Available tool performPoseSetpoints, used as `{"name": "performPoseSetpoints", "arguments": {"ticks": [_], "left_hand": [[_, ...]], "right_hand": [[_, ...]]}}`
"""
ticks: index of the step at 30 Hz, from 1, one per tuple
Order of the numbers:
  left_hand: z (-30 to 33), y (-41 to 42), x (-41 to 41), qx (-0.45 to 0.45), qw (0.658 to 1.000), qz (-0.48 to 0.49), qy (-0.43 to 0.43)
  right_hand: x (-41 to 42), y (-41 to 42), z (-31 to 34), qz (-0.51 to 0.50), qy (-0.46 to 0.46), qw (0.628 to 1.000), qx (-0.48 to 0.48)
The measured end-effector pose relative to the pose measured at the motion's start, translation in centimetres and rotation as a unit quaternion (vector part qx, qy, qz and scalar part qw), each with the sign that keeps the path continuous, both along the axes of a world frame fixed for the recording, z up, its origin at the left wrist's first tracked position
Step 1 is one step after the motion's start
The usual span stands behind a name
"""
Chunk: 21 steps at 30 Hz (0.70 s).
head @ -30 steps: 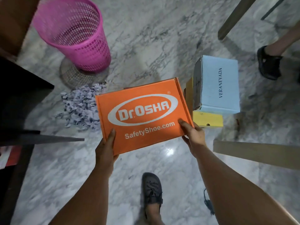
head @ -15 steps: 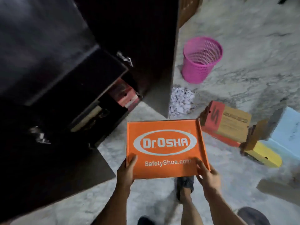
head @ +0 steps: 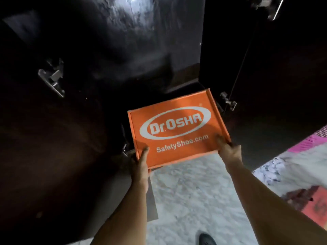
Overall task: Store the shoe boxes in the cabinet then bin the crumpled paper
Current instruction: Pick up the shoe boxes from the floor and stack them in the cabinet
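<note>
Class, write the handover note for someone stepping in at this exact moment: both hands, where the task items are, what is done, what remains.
Left hand and right hand each grip a near corner of the orange shoe box, held at the open dark cabinet, not yet set down.
Crumpled paper lies on the floor at right; pink bin just behind it; another reddish box on the floor.
Done: nothing visibly stored.
Left: place this box, store the rest, bin the paper.

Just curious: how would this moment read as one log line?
step: storing box | orange shoe box held by left hand and right hand | at open cabinet
</note>
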State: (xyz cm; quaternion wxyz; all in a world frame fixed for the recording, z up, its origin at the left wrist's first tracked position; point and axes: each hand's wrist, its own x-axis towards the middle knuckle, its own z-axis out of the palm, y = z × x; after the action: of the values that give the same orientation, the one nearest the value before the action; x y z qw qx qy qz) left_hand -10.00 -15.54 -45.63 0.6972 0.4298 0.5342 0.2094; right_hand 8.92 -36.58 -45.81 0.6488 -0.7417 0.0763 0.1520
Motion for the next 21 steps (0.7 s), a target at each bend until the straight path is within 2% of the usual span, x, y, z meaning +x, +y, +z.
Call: {"name": "performPoseSetpoints", "arguments": {"ticks": [4, 8, 10, 12, 13, 16, 18, 21], "left_hand": [[-4.6, 4.0, 4.0, 0.066, 0.993, 0.08, 0.053], [-6.9, 5.7, 7.4, 0.178, 0.957, 0.171, 0.152], [-7.8, 6.2, 8.5, 0.196, 0.948, 0.195, 0.159], [-8.9, 6.9, 9.4, 0.162, 0.946, 0.223, 0.172], [-8.8, 7.3, 10.1, 0.109, 0.95, 0.242, 0.163], [-7.5, 8.8, 12.1, -0.058, 0.956, 0.28, 0.068], [-6.9, 10.7, 12.9, -0.077, 0.957, 0.28, 0.014], [-5.4, 13.1, 13.5, -0.11, 0.969, 0.22, -0.023]], "right_hand": [[5.6, 7.0, -2.6, 0.031, -0.021, 0.999, -0.031], [9.7, 12.3, -7.6, 0.153, -0.024, 0.986, -0.06], [10.4, 14.3, -9.0, 0.198, -0.036, 0.977, -0.076], [10.1, 15.9, -8.4, 0.216, -0.047, 0.972, -0.075], [10.2, 16.7, -8.2, 0.221, -0.047, 0.972, -0.07], [11.0, 18.9, -8.3, 0.229, -0.067, 0.967, -0.091], [11.1, 20.7, -8.3, 0.245, -0.076, 0.96, -0.114], [11.5, 23.1, -8.0, 0.257, -0.052, 0.956, -0.13]]}}
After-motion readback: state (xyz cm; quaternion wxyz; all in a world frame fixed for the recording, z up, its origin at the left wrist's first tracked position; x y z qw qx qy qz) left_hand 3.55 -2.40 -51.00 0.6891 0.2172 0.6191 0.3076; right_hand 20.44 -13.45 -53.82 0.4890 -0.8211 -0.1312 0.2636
